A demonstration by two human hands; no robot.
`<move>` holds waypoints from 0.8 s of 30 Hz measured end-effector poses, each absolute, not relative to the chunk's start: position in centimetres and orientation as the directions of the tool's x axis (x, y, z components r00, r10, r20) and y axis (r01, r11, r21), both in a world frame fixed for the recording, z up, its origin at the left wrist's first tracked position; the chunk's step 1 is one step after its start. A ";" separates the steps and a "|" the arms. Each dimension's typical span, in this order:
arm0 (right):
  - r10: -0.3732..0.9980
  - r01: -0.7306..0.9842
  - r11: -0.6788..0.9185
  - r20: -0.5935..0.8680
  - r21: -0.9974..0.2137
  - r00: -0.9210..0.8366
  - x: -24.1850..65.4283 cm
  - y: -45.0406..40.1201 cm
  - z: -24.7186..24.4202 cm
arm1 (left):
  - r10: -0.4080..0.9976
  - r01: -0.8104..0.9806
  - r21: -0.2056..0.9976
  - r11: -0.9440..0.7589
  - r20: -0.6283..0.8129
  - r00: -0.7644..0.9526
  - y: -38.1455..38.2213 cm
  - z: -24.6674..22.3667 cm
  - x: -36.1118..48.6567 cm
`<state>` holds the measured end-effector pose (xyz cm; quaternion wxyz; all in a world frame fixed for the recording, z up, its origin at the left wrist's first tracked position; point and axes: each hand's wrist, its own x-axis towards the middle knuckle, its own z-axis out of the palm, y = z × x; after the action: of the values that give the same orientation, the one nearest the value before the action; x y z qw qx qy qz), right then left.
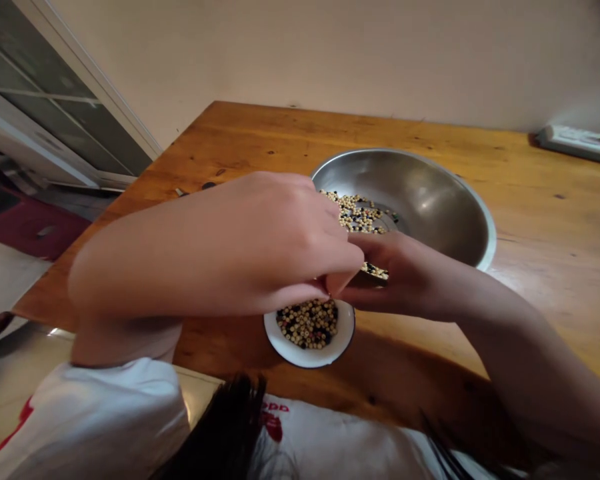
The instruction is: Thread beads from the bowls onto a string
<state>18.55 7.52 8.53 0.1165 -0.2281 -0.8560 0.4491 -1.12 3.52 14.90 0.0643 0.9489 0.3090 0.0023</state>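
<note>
My left hand [305,240] and my right hand [403,273] meet over the near side of a wide steel basin [435,193], just beyond a small white bowl [349,333]. Fingers on both hands are curled inward with their tips together. Whatever sits between them is hidden. Inside the bowl lies a heap of small round cream and black pieces [307,323], like beans or beads, with a few reddish ones. More of these loose pieces [357,213] are spread over the left part of the basin's floor, partly covered by my hands.
A wooden table [260,140] carries everything, its far edge near a pale wall. At the right back lies a long white and grey object [580,143]. A small dark round item [209,185] is behind my left forearm. A red stool [35,227] stands off the left edge.
</note>
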 end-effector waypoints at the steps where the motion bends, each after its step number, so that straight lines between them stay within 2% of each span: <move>1: 0.485 0.279 0.518 0.009 -0.809 -0.874 18.5 7.5 8.5 | 0.584 0.585 0.106 -0.804 -0.041 0.810 3.5 14.9 -1.0; 6: 0.426 0.223 0.661 0.114 -0.716 -0.897 18.4 7.1 8.2 | 0.592 0.598 0.079 -0.797 -0.092 0.801 3.5 14.6 -0.6; 13: 0.349 0.170 0.732 0.149 -0.660 -0.925 18.2 7.1 8.0 | 0.583 0.591 0.042 -0.806 -0.122 0.804 3.7 14.3 -0.5; 20: 0.347 0.167 0.704 0.130 -0.690 -0.929 18.3 7.2 8.1 | 0.619 0.633 0.164 -0.756 -0.134 0.774 3.6 14.3 -0.6; 24: 0.343 0.155 0.696 0.136 -0.701 -0.929 18.3 7.3 8.1 | 0.582 0.593 0.033 -0.805 -0.150 0.799 3.6 14.7 -0.3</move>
<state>18.35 7.32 8.07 0.1290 -0.1366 -0.9119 0.3650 -0.34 3.61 14.66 0.0390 0.9476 0.3100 -0.0663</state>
